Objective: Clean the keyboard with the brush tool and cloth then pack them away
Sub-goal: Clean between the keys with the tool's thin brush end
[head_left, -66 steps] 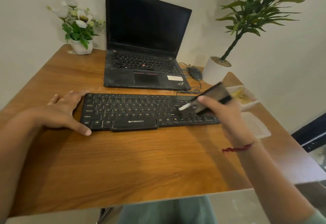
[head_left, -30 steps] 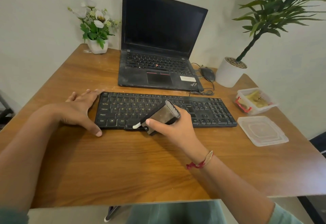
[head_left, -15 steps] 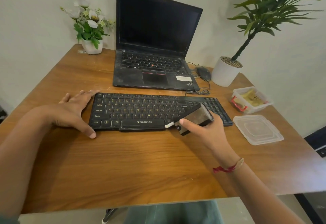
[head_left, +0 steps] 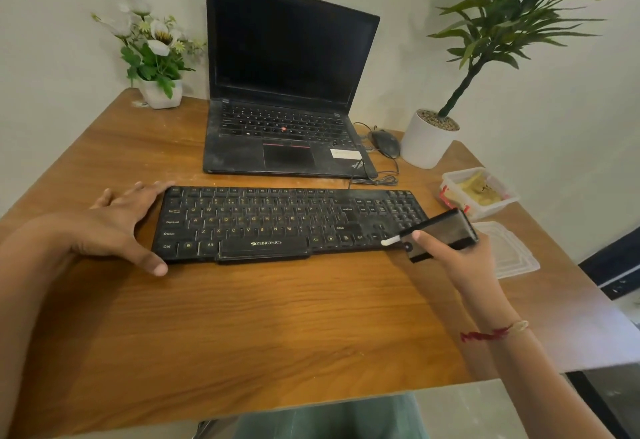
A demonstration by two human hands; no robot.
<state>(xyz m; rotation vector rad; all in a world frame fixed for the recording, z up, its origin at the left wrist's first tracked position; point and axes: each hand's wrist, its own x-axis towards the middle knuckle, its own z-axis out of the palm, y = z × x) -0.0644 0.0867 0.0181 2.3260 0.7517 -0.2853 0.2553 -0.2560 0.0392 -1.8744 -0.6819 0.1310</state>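
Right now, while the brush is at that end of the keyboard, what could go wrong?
1. The brush tool in the right hand works at the right front corner of the keyboard, so dust may be flicked onto the lid or into the open container beside it.
2. Only the left hand steadies the keyboard, at its left end; a hard stroke might swing the right end.

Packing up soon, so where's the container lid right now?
Head view: the clear lid lies flat at the right edge of the table, just nearer than the open container, partly behind the right hand gripping the brush tool.
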